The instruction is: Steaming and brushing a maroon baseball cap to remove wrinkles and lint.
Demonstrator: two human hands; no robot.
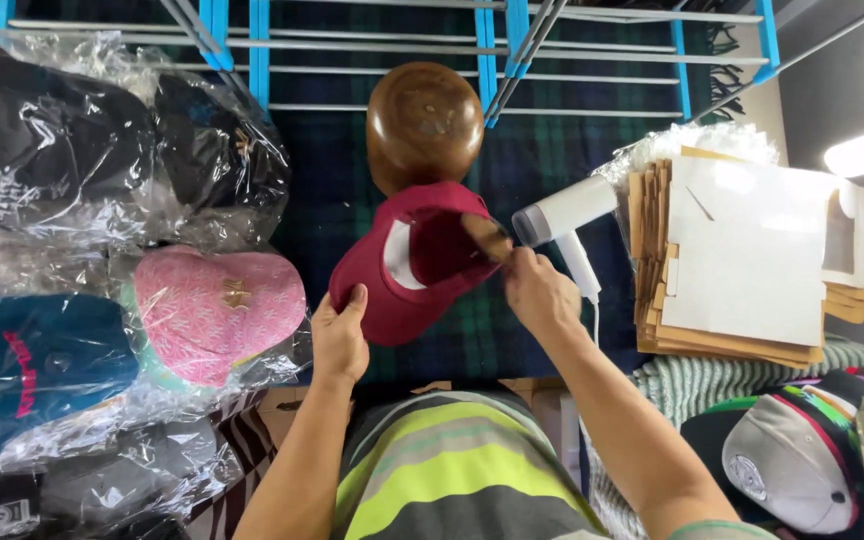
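While the left hand (338,338) grips the lower rim of a dark red cap (407,262) with its fingers curled under the edge and the thumb lying on top, the right hand (537,292) pinches the cap's upper right side, fingertips closed on the fabric near a brown strap piece (487,238). The cap is held between both hands with its inside facing up, so that its pale inner lining shows, and it sits just below a rounded wooden head form (423,122), overlapping that form's lower edge. A white handheld steamer (564,215) lies just to the right of the cap, close beside the right hand, on the dark plaid cloth (332,200) that covers the work surface. Farther right rests a stack of flat cardboard pieces (742,260). To the left, a pink cap in clear plastic wrap (217,310) lies near the left hand, with other bagged dark caps (102,140) above it. At lower right sits a grey cap (787,455) among striped ones. A blue and grey metal rack (382,45) runs across the top.
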